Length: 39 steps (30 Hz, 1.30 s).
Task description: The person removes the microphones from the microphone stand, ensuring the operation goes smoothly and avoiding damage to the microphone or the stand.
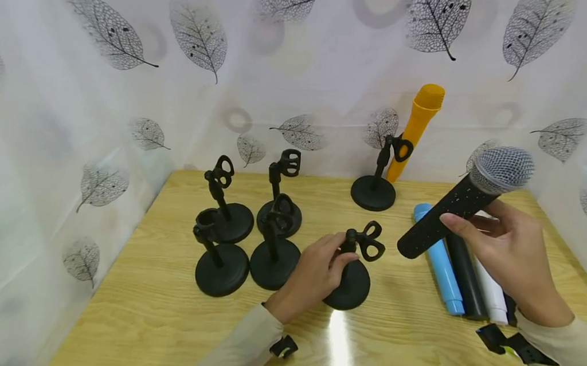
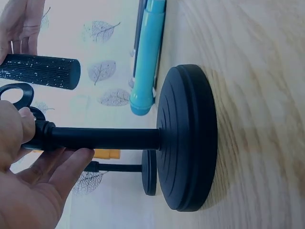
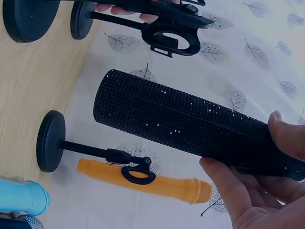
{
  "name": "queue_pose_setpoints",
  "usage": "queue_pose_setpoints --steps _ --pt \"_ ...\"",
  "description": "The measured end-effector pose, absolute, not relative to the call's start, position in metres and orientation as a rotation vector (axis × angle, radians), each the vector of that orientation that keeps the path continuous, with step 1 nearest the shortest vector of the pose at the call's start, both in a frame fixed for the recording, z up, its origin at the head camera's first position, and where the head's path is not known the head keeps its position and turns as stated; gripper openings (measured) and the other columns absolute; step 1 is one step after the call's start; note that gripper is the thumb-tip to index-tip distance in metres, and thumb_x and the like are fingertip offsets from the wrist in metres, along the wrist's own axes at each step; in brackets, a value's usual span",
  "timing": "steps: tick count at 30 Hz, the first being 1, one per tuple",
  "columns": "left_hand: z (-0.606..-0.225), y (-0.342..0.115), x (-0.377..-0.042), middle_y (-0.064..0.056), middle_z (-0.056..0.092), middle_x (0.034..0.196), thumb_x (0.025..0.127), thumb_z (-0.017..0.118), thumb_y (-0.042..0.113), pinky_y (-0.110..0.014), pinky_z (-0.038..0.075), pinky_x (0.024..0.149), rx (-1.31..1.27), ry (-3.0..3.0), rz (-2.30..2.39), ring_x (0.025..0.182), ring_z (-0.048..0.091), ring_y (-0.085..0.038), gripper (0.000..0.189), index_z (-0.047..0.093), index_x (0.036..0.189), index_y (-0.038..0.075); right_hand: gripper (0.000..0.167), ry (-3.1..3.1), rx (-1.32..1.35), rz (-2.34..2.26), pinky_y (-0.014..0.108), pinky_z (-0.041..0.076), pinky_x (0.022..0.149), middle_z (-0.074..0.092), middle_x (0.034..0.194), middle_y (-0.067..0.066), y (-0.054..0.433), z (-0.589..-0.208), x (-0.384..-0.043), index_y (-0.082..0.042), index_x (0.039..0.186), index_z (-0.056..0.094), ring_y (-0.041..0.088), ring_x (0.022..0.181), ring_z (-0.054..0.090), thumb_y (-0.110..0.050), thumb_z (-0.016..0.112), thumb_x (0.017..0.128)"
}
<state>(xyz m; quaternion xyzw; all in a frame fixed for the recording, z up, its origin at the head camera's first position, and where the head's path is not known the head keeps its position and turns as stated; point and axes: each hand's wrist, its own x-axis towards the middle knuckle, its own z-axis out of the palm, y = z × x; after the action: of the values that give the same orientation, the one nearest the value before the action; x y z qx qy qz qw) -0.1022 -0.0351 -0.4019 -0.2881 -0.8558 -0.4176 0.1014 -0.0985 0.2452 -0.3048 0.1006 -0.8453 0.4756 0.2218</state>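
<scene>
In the head view my right hand point(image 1: 515, 255) grips a black, sparkly microphone point(image 1: 448, 215) with a silver mesh head. It is tilted, head up to the right, its lower end pointing down-left. My left hand point(image 1: 312, 270) holds a black desktop microphone stand point(image 1: 349, 288) near the top of its post. That stand's round base point(image 2: 188, 138) rests on the table, and its ring-shaped clip point(image 1: 372, 241) holds nothing. A gap separates the clip from the microphone's lower end. The right wrist view shows fingers and thumb around the microphone body point(image 3: 181, 124).
Several black stands point(image 1: 221, 269) with unfilled clips stand on the left of the table point(image 1: 158, 322). At the back, another stand point(image 1: 372, 194) carries a yellow microphone point(image 1: 417, 126). Blue point(image 1: 444, 275), black point(image 1: 467, 277) and white point(image 1: 492, 293) microphones lie under my right hand.
</scene>
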Motion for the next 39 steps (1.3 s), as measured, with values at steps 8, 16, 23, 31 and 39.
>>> queue_pose_setpoints --steps 8,16,23,31,39 --pt "-0.403 -0.037 -0.115 0.001 0.055 0.083 0.104 0.06 0.019 -0.019 0.046 0.065 -0.794 -2.506 -1.274 0.076 0.056 -0.009 0.011 0.06 0.106 0.008 0.037 -2.391 0.239 1.33 0.008 0.05 0.069 0.066 0.107 -0.027 0.251 -0.316 -0.11 -0.001 0.118 0.072 -0.013 0.083 0.066 -0.005 0.084 0.083" --pt "-0.404 -0.038 -0.132 -0.001 0.055 0.082 0.104 0.06 0.015 -0.022 0.045 0.062 -0.732 -2.468 -1.293 0.07 0.052 -0.012 0.015 0.062 0.112 0.003 0.052 -2.52 0.205 1.309 0.008 0.049 0.068 0.066 0.101 -0.016 0.253 -0.328 -0.12 0.005 0.128 0.063 -0.014 0.078 0.064 -0.014 0.084 0.085" --pt "-0.405 -0.037 -0.145 -0.001 0.053 0.08 0.106 0.055 0.021 -0.024 0.043 0.063 -0.698 -2.47 -1.265 0.069 0.05 -0.013 0.017 0.06 0.11 0.005 0.064 -2.67 0.167 1.236 0.014 0.053 0.064 0.063 0.118 0.026 0.25 -0.339 -0.126 0.004 0.136 0.053 0.014 0.083 0.073 -0.03 0.081 0.089" --pt "-0.407 -0.035 -0.16 -0.005 0.063 0.09 0.106 0.056 0.021 -0.026 0.052 0.07 -0.619 -2.476 -1.259 0.086 0.068 -0.017 0.018 0.061 0.113 0.005 0.076 -2.813 0.213 1.048 0.062 0.052 0.08 0.064 0.119 0.034 0.247 -0.356 -0.137 0.01 0.139 0.052 0.049 0.105 0.064 -0.044 0.076 0.091" --pt "-0.408 -0.03 -0.177 -0.009 0.071 0.109 0.105 0.057 0.021 -0.038 0.058 0.085 -0.514 -2.476 -1.254 0.104 0.071 -0.023 0.021 0.064 0.118 0.005 0.079 -2.97 0.227 0.947 0.06 0.053 0.079 0.062 0.121 0.036 0.25 -0.373 -0.15 0.013 0.136 0.053 0.049 0.106 0.063 -0.05 0.072 0.093"
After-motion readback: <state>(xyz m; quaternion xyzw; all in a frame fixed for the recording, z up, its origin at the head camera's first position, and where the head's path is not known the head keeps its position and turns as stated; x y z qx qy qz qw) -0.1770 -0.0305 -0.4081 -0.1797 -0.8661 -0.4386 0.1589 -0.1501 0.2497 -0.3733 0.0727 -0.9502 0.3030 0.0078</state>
